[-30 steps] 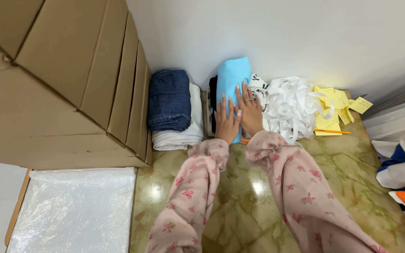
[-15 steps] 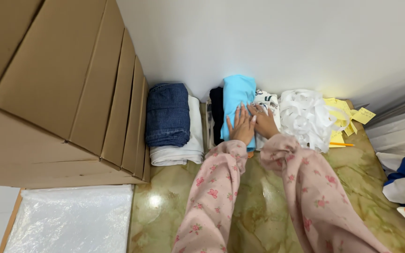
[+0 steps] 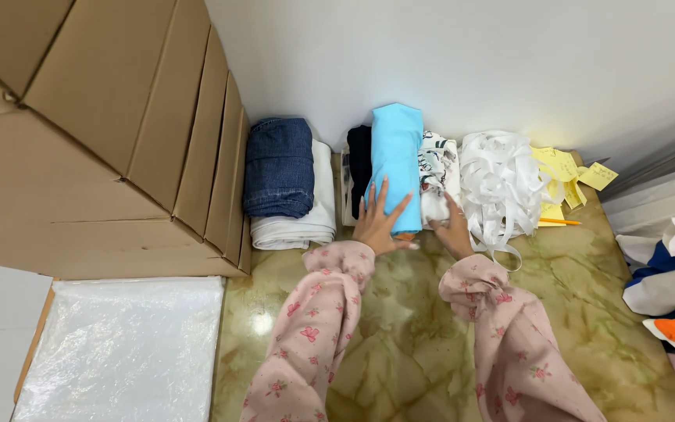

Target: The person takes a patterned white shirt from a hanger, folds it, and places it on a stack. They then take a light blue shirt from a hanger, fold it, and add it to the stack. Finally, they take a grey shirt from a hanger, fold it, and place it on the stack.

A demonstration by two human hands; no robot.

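Observation:
A folded light blue cloth (image 3: 396, 156) stands on edge against the wall, between a black folded cloth (image 3: 358, 160) and a white printed cloth (image 3: 439, 168). My left hand (image 3: 378, 223) lies flat with fingers spread on the near end of the blue cloth. My right hand (image 3: 455, 228) presses its fingers against the near end of the white printed cloth. Both arms wear pink flowered sleeves.
Folded blue jeans (image 3: 279, 166) rest on a white folded cloth (image 3: 298, 223) to the left. Stacked cardboard boxes (image 3: 103, 133) fill the left side. A heap of white ribbon (image 3: 501, 187) and yellow paper notes (image 3: 564, 176) lie right. A plastic-covered sheet (image 3: 123, 348) lies lower left.
My hands have parted: the left stays on the blue cloth, the right has shifted to the white printed cloth. The view has moved slightly.

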